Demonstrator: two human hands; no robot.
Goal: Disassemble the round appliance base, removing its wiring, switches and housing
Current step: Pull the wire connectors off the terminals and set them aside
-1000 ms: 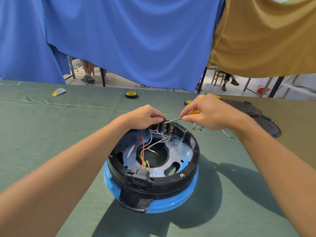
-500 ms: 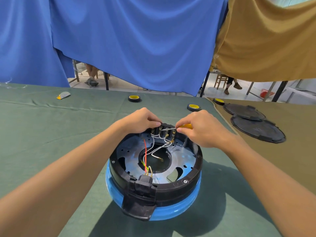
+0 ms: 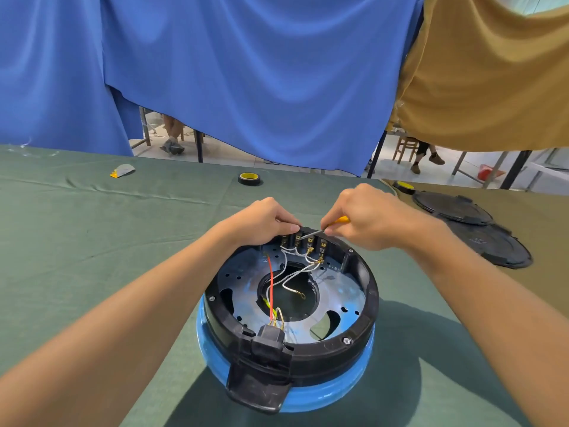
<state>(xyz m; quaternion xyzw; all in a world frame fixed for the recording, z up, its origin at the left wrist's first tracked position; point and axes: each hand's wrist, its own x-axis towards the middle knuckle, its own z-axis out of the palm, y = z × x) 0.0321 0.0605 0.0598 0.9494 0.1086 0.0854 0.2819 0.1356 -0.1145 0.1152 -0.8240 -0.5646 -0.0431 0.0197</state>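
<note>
My left grip (image 3: 261, 223) curled over the appliance base (image 3: 368, 291) rim; my right grip (image 3: 369, 220) pinched the screwdriver (image 3: 315, 233). Gentle levering at the switch terminals (image 3: 303, 241) seemed wisest.

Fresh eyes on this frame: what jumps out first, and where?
The round black-and-blue appliance base sits opened at the centre of the green cloth-covered table, red and white wires looping across its metal plate. At its far rim the left hand grips the edge by the switch terminals while the right hand pinches a slim yellow-handled screwdriver, tip at those terminals. Two flat black round covers lie to the right.
</note>
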